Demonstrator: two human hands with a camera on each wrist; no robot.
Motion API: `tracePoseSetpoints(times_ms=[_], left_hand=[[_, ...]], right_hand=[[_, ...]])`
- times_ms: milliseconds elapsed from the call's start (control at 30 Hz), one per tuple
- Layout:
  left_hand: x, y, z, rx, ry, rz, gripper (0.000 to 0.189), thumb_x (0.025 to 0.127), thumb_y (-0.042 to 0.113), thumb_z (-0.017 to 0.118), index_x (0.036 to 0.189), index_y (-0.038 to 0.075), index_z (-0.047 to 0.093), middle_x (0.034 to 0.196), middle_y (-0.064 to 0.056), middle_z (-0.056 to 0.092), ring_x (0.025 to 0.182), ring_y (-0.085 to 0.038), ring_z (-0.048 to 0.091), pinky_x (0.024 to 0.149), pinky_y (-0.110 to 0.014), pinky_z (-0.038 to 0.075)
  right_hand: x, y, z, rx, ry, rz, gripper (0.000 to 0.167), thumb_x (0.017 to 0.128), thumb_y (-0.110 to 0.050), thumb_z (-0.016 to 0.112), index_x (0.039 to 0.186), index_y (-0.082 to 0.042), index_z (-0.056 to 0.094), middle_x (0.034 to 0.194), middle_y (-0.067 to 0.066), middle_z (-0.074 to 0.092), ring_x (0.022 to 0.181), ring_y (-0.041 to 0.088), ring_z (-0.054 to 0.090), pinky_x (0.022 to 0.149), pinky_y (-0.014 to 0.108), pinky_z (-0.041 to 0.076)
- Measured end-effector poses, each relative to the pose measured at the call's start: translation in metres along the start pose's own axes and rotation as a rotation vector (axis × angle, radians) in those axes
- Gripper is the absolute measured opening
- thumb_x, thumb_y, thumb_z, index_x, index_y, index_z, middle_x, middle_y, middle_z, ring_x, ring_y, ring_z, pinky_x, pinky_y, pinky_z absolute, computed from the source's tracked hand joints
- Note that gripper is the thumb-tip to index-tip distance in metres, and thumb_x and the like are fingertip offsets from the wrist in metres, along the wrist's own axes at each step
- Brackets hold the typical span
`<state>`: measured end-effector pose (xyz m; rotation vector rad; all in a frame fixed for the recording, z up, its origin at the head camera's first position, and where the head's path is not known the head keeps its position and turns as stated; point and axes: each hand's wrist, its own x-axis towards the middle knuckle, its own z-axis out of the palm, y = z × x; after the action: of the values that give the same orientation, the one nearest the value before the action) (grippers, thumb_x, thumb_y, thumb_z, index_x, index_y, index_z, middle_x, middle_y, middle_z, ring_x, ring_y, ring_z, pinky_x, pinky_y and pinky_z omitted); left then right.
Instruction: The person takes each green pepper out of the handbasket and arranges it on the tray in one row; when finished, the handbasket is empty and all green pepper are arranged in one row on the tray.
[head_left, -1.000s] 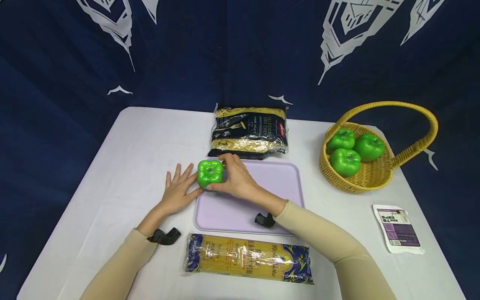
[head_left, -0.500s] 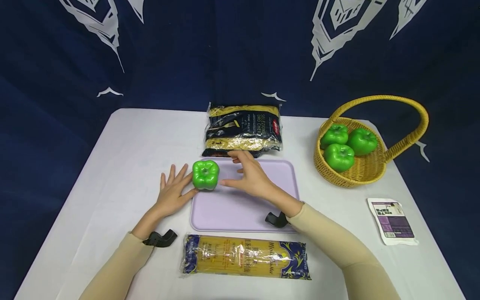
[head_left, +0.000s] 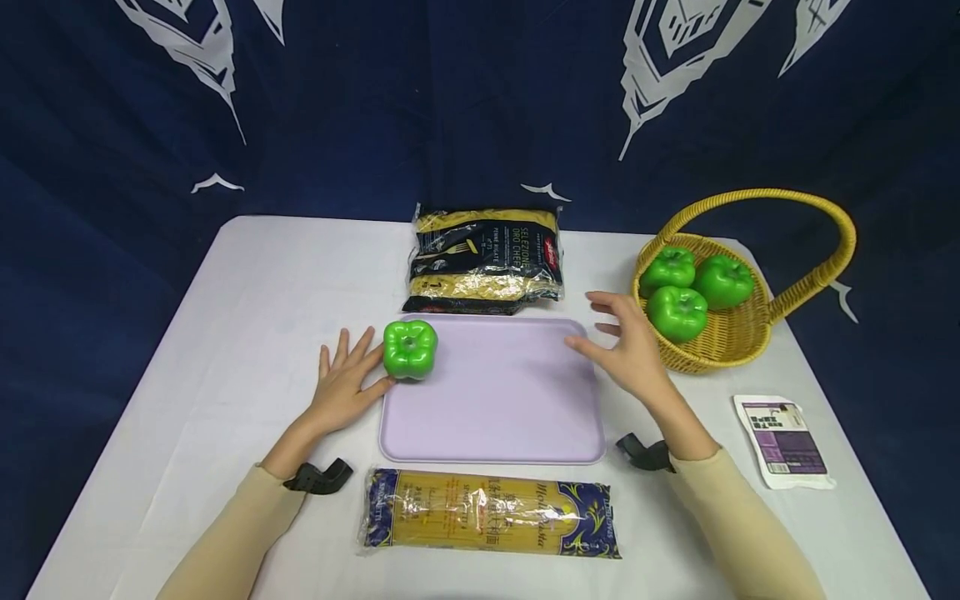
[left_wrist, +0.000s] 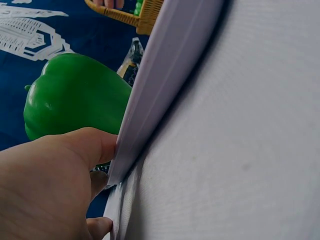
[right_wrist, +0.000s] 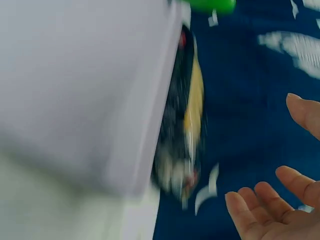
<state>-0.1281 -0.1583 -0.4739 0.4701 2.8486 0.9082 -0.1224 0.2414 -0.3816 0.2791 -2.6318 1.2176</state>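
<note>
A green bell pepper [head_left: 409, 350] sits at the upper left corner of the lilac tray [head_left: 495, 400]. My left hand [head_left: 343, 392] lies beside it with fingers spread, at the tray's left edge. In the left wrist view, the thumb touches the tray's rim just below the pepper [left_wrist: 75, 100]. My right hand [head_left: 632, 350], fingers loosely bent and holding nothing, hovers between the tray's right edge and the yellow wicker basket [head_left: 746, 333]. Several fingers of that right hand [right_wrist: 280, 210] show in the right wrist view, nothing between them. Inside the basket are three green bell peppers [head_left: 677, 314].
Behind the tray lies a bag of penne pasta [head_left: 486, 260]. A long spaghetti packet [head_left: 491, 512] lies in front of it. To the right is a white and purple pouch [head_left: 783, 442]. The basket's tall handle [head_left: 787, 196] arches up and leans right.
My right hand has let go of the bell pepper at the tray's left and moved right, to near the basket. The left hand has stayed beside the pepper; the head view has shifted slightly.
</note>
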Motion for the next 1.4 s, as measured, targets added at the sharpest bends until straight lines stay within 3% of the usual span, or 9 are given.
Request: tracePoseSetpoints(times_ms=[133, 233, 333, 433, 700, 1100, 1400], left_hand=[[0.0, 0.0, -0.002, 0.005, -0.005, -0.008, 0.064, 0.095, 0.038, 0.056, 0.151, 0.014, 0.037, 0.163, -0.018, 0.014, 0.148, -0.047, -0.01, 0.114, -0.065, -0.017], [0.0, 0.001, -0.003, 0.007, -0.011, -0.018, 0.064, 0.095, 0.037, 0.056, 0.152, 0.014, 0.036, 0.163, -0.017, 0.013, 0.149, -0.046, -0.01, 0.114, -0.064, -0.018], [-0.001, 0.001, -0.005, 0.005, -0.013, -0.024, 0.064, 0.096, 0.037, 0.056, 0.152, 0.013, 0.035, 0.163, -0.017, 0.012, 0.149, -0.046, -0.011, 0.114, -0.064, -0.018], [-0.002, 0.0, -0.005, 0.003, -0.01, -0.022, 0.064, 0.096, 0.037, 0.056, 0.152, 0.013, 0.035, 0.163, -0.017, 0.013, 0.149, -0.046, -0.01, 0.114, -0.064, -0.017], [-0.001, 0.0, -0.004, -0.001, -0.001, -0.01, 0.064, 0.095, 0.037, 0.057, 0.151, 0.013, 0.037, 0.163, -0.018, 0.014, 0.148, -0.047, -0.01, 0.113, -0.065, -0.017], [-0.001, 0.0, -0.001, -0.007, 0.002, -0.007, 0.064, 0.095, 0.037, 0.057, 0.151, 0.013, 0.037, 0.163, -0.018, 0.014, 0.148, -0.047, -0.009, 0.113, -0.066, -0.017], [0.0, 0.0, 0.0, -0.007, 0.012, 0.005, 0.064, 0.094, 0.037, 0.058, 0.15, 0.012, 0.039, 0.162, -0.019, 0.016, 0.148, -0.048, -0.008, 0.113, -0.067, -0.016]], right_hand=[[-0.007, 0.018, -0.035, -0.046, 0.16, 0.061, 0.06, 0.078, -0.003, 0.081, 0.131, 0.005, 0.053, 0.127, 0.02, 0.052, 0.118, 0.028, 0.055, 0.092, 0.016, 0.052], [-0.011, 0.029, -0.059, -0.07, 0.278, 0.133, 0.06, 0.078, -0.004, 0.08, 0.132, 0.002, 0.054, 0.126, 0.015, 0.053, 0.115, 0.016, 0.054, 0.086, 0.005, 0.046], [-0.015, 0.038, -0.078, -0.091, 0.37, 0.225, 0.061, 0.079, -0.007, 0.08, 0.135, -0.004, 0.054, 0.128, 0.006, 0.053, 0.115, 0.009, 0.054, 0.089, 0.009, 0.048], [-0.016, 0.046, -0.094, -0.094, 0.41, 0.326, 0.064, 0.082, -0.013, 0.079, 0.14, -0.012, 0.051, 0.133, -0.001, 0.051, 0.12, 0.008, 0.051, 0.095, 0.015, 0.048], [-0.015, 0.067, -0.109, -0.03, 0.396, 0.453, 0.071, 0.086, -0.015, 0.075, 0.148, -0.019, 0.04, 0.149, 0.002, 0.044, 0.135, 0.011, 0.044, 0.108, 0.027, 0.044], [-0.013, 0.08, -0.098, -0.02, 0.308, 0.492, 0.076, 0.089, -0.026, 0.072, 0.153, -0.019, 0.031, 0.157, 0.006, 0.035, 0.143, 0.023, 0.037, 0.113, 0.037, 0.04], [-0.012, 0.086, -0.093, -0.025, 0.272, 0.467, 0.075, 0.09, -0.024, 0.07, 0.153, -0.013, 0.03, 0.155, 0.013, 0.035, 0.14, 0.03, 0.039, 0.109, 0.032, 0.043]])
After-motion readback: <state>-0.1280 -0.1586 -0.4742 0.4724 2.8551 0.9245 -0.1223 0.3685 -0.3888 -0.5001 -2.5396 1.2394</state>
